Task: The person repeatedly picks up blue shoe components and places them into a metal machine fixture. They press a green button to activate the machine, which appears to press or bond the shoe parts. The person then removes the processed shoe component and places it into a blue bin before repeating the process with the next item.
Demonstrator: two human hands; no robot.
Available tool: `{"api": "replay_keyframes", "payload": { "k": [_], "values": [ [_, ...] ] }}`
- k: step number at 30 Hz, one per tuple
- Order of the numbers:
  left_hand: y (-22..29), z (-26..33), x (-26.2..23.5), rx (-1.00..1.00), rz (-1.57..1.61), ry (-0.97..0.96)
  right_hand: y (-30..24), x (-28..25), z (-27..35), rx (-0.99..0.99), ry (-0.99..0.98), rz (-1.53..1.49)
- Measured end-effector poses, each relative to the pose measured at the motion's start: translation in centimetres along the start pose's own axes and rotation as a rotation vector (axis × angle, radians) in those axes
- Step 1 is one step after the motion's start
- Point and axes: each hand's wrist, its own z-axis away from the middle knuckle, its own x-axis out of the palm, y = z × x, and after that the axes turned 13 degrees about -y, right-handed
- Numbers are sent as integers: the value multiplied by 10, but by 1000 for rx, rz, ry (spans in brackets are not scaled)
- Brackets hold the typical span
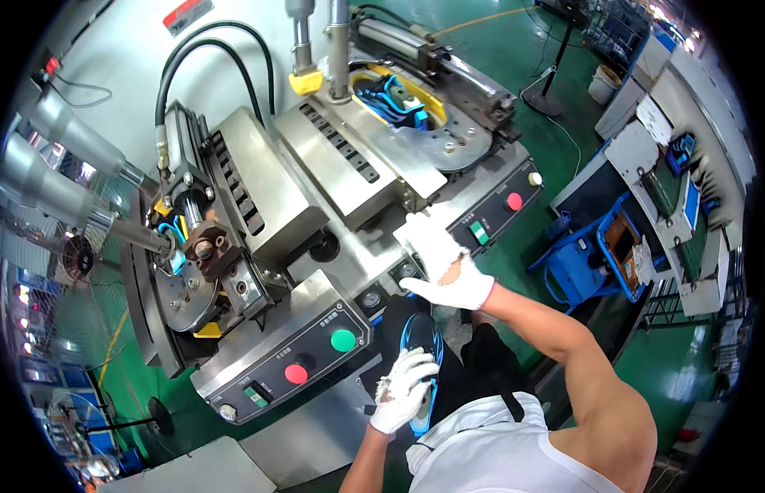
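My left hand [403, 390], in a worn white glove, grips a black shoe with blue stripes [421, 341] held low against my body, sole side toward me. My right hand [445, 261], also gloved, is stretched forward with its fingers flat on the steel edge of the machine [349, 172], just left of the right control panel [497, 209] with its green and red buttons. Another blue and black shoe [396, 100] sits clamped in the yellow-ringed station at the top of the machine.
A second control panel [296, 357] with green and red round buttons lies at lower left. An empty press station [197, 255] with hoses sits to the left. A blue cart [592, 263] and a conveyor [686, 205] stand to the right on the green floor.
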Motion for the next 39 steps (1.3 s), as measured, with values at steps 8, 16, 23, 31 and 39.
{"api": "replay_keyframes", "payload": {
  "k": [8,16,23,31,39],
  "values": [
    [30,-34,33,-146,128,263,1,-13,100,171,-113,-191],
    [141,-129,87,233,24,234,-96,-65,318,446,-41,-624],
    [276,-217,185,806,36,-197,-69,-70,359,719,1037,-815],
    [229,-200,181,778,-177,-450,96,-204,451,849,1667,-145],
    [110,-85,115,-245,-145,-379,360,-346,617,1292,966,-255]
  ]
}}
